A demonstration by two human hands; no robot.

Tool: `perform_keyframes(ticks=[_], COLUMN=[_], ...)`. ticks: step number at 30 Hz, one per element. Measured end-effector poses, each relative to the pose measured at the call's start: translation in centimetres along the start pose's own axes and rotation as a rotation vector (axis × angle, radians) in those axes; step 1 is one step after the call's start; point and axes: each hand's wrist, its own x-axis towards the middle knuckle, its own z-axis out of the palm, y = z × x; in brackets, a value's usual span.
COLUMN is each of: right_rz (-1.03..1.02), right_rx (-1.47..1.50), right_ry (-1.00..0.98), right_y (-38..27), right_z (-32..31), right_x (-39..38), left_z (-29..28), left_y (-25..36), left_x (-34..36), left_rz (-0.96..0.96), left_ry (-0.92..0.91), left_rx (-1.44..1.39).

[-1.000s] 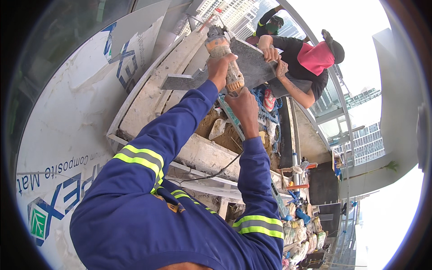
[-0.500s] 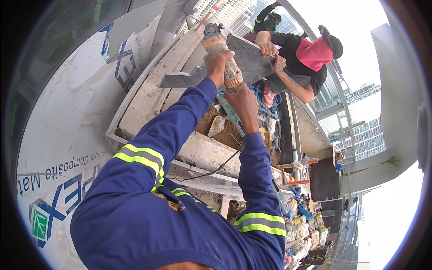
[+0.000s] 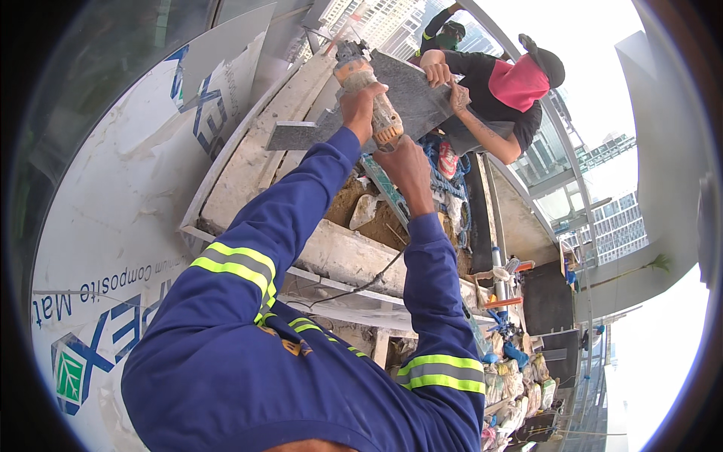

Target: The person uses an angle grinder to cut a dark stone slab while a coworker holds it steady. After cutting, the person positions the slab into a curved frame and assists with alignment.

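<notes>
A dusty orange angle grinder [image 3: 385,114] is gripped in both my hands, its head pointing away from me at a grey stone slab [image 3: 410,89]. My left hand [image 3: 360,111] is closed round the body near the head. Around the rear end, my right hand [image 3: 407,167] is closed too. The grinder hides its disc and the place where it meets the slab. Across from me, a co-worker with a pink face cloth [image 3: 520,83] holds the slab's far right edge with both hands. A narrower grey piece [image 3: 295,136] sticks out at the slab's left.
Under the slab runs a concrete ledge [image 3: 248,162] around a soil bed [image 3: 346,200] with broken stone. A long level-like bar [image 3: 388,184] crosses it beside blue rope [image 3: 452,184]. Filled sacks [image 3: 512,392] lie lower right. A printed white panel [image 3: 113,203] stands left; another person [image 3: 449,34] is behind.
The whole view has shifted slightly. The co-worker's head and hands sit a little further left in the picture. Both my hands keep their grip on the grinder.
</notes>
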Motion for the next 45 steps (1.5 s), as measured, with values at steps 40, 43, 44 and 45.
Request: perform_keyframes(ticks=[40,43,44,45], right_rz=[0.052,0.046,0.055,0.062], right_rx=[-0.005,0.043,0.040,0.034], right_ry=[-0.058,-0.083,-0.096,-0.107], right_y=[-1.6,-1.6,-1.6,-1.6], right_z=[-0.4,-0.4,-0.3,-0.1], right_x=[3.2,4.0,4.1,4.4], left_z=[0.9,1.1,1.0,1.1], left_y=[2.2,2.7,2.8,2.9], left_x=[1.6,1.9,2.0,2.0], left_rz=[-0.061,-0.045,-0.048,-0.056], left_ry=[0.027,0.027,0.008,0.005], left_rx=[0.020,-0.006,-0.016,-0.016])
